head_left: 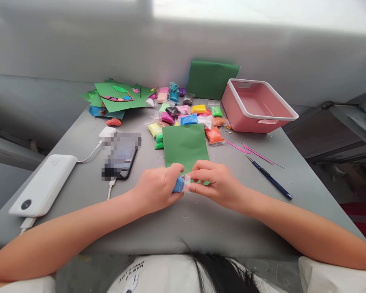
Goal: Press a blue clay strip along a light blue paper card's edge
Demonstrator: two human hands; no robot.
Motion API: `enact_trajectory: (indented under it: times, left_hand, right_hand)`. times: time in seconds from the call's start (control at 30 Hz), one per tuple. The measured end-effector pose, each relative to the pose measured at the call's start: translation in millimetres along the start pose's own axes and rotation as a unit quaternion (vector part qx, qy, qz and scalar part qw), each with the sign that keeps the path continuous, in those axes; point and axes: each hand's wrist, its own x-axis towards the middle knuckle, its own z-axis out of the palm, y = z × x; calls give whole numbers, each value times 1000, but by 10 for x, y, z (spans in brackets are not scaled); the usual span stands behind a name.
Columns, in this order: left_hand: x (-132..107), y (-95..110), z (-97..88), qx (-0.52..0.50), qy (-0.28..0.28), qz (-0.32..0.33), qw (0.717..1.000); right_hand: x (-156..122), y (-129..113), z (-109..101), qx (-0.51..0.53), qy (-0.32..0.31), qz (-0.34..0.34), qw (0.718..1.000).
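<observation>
A small clear plastic bag of blue modelling clay (178,184) is held over the near edge of a green paper sheet (185,144). My left hand (158,185) is closed around the clay end of the bag. With thumb and fingers, my right hand (215,181) pinches the bag's clear open-looking end; whether the bag is sealed I cannot tell. Beyond the sheet lies a pile of clay packets in many colours, among them a blue packet (189,119), an orange packet (214,135) and a yellow packet (199,109).
A pink basket (256,124) stands at the back right. Pink modelling tools (238,147) and a dark blue pen-like tool (271,179) lie on the right. On the left are a phone (122,156), a white power bank (45,185) and decorated green sheets (118,103).
</observation>
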Motion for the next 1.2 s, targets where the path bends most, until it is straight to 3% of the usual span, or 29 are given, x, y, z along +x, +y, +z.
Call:
enact_trajectory:
  times: [0.13, 0.27, 0.4, 0.63, 0.8, 0.93, 1.1, 1.2]
  left_hand:
    - [-24, 55, -1, -25, -37, 23, 999]
    - [-58, 106, 16, -43, -5, 73, 996]
    - [-72, 132, 19, -41, 1, 73, 996]
    - [-50, 90, -64, -51, -17, 23, 998]
    - [-32, 45, -89, -55, -17, -33, 998]
    - [-26, 32, -63, -63, -35, -57, 996]
    - [-6, 29, -76, -86, -48, -97, 990]
    - [31, 33, -124, -158, -85, -152, 972]
  right_hand:
    - [1, -19, 65, 7, -29, 45, 999]
    - [18, -117, 79, 24, -92, 93, 991]
    - [33, -199, 63, 89, -137, 107, 981]
    - [76, -159, -58, 79, -75, 57, 992]
    - [139, -97, -298, 75, 35, 95, 992]
    - [147, -45, -332, 204, 58, 158, 964]
    - [148, 52, -223, 366, 16, 203, 908]
    - [165, 89, -191, 418, -11, 268, 868]
